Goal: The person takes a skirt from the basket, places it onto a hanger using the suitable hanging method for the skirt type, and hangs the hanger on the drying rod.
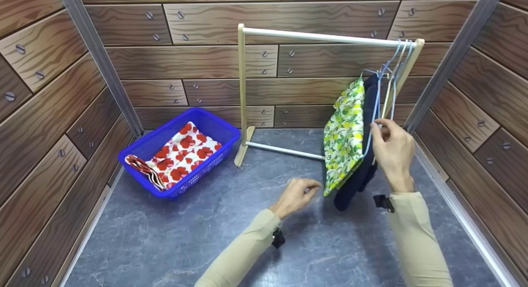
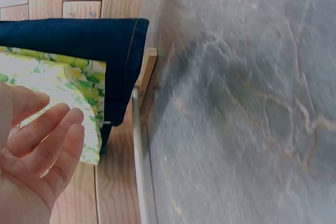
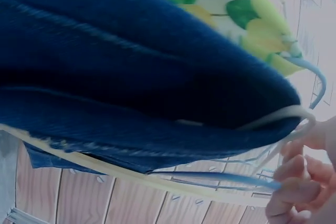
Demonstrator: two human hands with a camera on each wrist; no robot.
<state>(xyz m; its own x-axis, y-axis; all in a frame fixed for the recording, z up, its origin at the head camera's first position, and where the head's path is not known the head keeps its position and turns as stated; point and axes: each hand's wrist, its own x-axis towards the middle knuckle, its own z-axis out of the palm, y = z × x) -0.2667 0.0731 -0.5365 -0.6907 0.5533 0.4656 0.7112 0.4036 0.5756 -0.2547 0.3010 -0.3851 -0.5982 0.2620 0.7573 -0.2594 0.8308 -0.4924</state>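
A lemon-patterned cloth (image 1: pixel 344 134) and dark blue denim (image 1: pixel 346 188) hang on hangers at the right end of the rack (image 1: pixel 317 36). My right hand (image 1: pixel 394 149) pinches a blue hanger (image 3: pixel 252 181) at its lower corner, beside the denim. A white hanger (image 3: pixel 299 111) passes through the denim's fold, close to the fingertips. Just left of the lemon cloth's lower corner, my left hand (image 1: pixel 297 196) hovers with loosely bent fingers (image 2: pixel 55 135) and nothing in them. Which hanger bears which garment is partly hidden.
On the left stands a blue plastic basket (image 1: pixel 189 188) holding a red-flowered white cloth (image 1: pixel 185 151). The rack's lower white bar (image 1: pixel 284 150) runs just above the grey marbled surface (image 1: pixel 165 241). Wood-patterned walls (image 1: pixel 49 155) enclose three sides.
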